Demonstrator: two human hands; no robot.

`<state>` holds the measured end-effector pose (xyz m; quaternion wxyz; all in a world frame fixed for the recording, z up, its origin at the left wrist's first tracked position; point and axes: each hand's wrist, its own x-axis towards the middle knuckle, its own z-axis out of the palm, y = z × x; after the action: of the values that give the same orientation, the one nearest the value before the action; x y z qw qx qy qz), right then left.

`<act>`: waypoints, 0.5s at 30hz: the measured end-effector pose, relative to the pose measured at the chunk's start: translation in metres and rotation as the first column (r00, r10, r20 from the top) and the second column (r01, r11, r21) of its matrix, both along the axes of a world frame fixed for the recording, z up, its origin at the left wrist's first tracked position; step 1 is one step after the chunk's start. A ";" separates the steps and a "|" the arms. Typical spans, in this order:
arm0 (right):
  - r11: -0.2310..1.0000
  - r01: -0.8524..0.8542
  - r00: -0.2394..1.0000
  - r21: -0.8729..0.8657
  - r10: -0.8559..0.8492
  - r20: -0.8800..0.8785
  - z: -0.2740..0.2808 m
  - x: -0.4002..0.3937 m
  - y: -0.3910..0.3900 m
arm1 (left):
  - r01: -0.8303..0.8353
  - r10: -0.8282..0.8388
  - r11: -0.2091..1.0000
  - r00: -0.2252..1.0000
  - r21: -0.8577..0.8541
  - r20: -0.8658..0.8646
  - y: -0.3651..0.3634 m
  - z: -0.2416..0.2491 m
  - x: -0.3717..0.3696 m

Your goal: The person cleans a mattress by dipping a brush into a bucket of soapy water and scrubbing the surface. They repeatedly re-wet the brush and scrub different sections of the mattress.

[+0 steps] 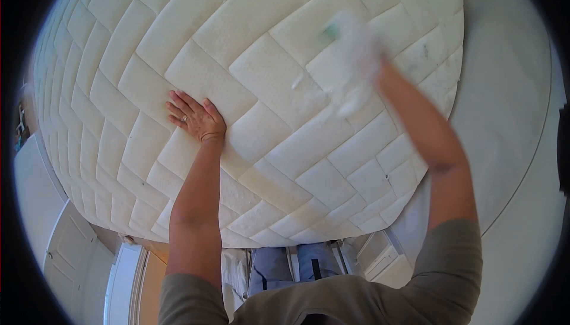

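A cream quilted mattress (219,34) fills most of the head view, its stitched blocks running in diagonal rows. My left hand (196,117) lies flat on it, with fingers spread and nothing held. Over the mattress's right part, my right hand (371,57) is smeared by motion and its fingers do not show. A white and green thing (332,30) is at that hand, too blurred for me to make out its kind. White smears (350,105) show just below the hand. Grey marks (425,50) dot the mattress near its right edge.
Beyond the mattress's right edge is a pale smooth surface (504,99). A white door (68,245) stands at the lower left, beside a doorway frame (133,277). My legs in grey trousers (273,268) show below the mattress's near edge.
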<state>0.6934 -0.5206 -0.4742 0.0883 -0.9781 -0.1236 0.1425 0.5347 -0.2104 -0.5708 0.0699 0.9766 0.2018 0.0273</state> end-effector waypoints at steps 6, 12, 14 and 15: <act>0.516 -0.409 0.856 -0.753 0.503 -0.121 -0.036 0.042 -0.057 | -0.004 0.004 1.000 1.000 -0.009 -0.019 0.000 -0.003 -0.009; 0.945 -0.290 0.952 0.152 0.269 0.145 -0.020 -0.051 0.038 | 0.008 -0.008 1.000 1.000 0.010 0.023 0.004 -0.005 -0.001; 0.993 -0.118 0.989 0.022 0.119 -0.084 -0.002 -0.002 -0.016 | 0.007 -0.007 1.000 1.000 0.010 0.018 0.000 -0.008 -0.006; 0.921 -0.144 0.983 0.363 0.093 0.156 -0.040 0.029 -0.069 | 0.004 -0.005 1.000 1.000 0.009 0.017 0.000 -0.007 -0.007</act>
<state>0.7226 -0.5898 -0.5141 0.2549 -0.9416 -0.2132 0.0547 0.5281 -0.2109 -0.5774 0.0671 0.9771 0.1988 0.0363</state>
